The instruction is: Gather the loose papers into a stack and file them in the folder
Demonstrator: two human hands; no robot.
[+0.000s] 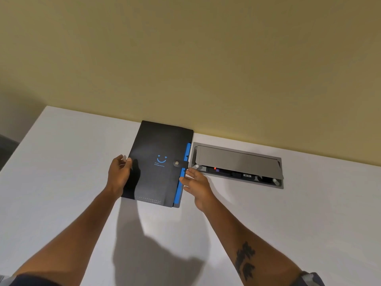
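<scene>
A black folder (158,145) with a blue smiley print lies closed on the white desk (61,182), its strap snapped over the right edge. Blue divider tabs (186,153) stick out along that edge. My left hand (119,172) grips the folder's left edge, thumb on the cover. My right hand (195,180) rests flat against the right edge by the blue tabs, fingers spread. No loose papers are in view.
A grey cable box (237,159) is set into the desk just right of the folder, its lid tilted open over sockets. A beige wall (185,58) runs directly behind the desk. The desk's left edge drops off near the far left.
</scene>
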